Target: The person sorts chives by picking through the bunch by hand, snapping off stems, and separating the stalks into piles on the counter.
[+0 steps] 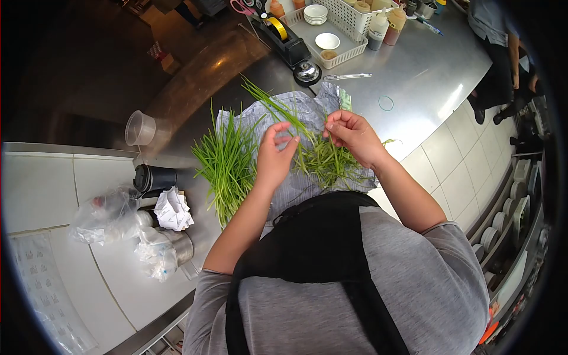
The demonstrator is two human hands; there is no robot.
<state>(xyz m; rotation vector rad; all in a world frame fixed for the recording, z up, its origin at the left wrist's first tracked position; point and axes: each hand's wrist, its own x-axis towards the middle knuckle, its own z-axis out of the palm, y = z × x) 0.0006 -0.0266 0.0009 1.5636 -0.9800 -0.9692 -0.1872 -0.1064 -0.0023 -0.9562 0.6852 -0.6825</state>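
Observation:
Long green chives lie on a crumpled grey cloth [281, 189] on the steel counter. A thick bunch of chives [222, 163] rests to the left, beside my left hand [276, 155]. That hand has bent fingers, with a gap between thumb and forefinger. A few longer chives [266, 102] slant past its fingertips toward the upper left. My right hand [353, 137] pinches thin green chive strands between thumb and fingers. Beneath it spreads a loose, tangled heap of paler chive pieces [331, 165].
Behind the cloth stand a call bell [307, 72], a tape dispenser [288, 44] and a white basket [349, 54] with small dishes. A pen [348, 76] lies nearby. Left are a clear cup [141, 129], a black-lidded cup [155, 178] and plastic bags [106, 216]. People stand at upper right.

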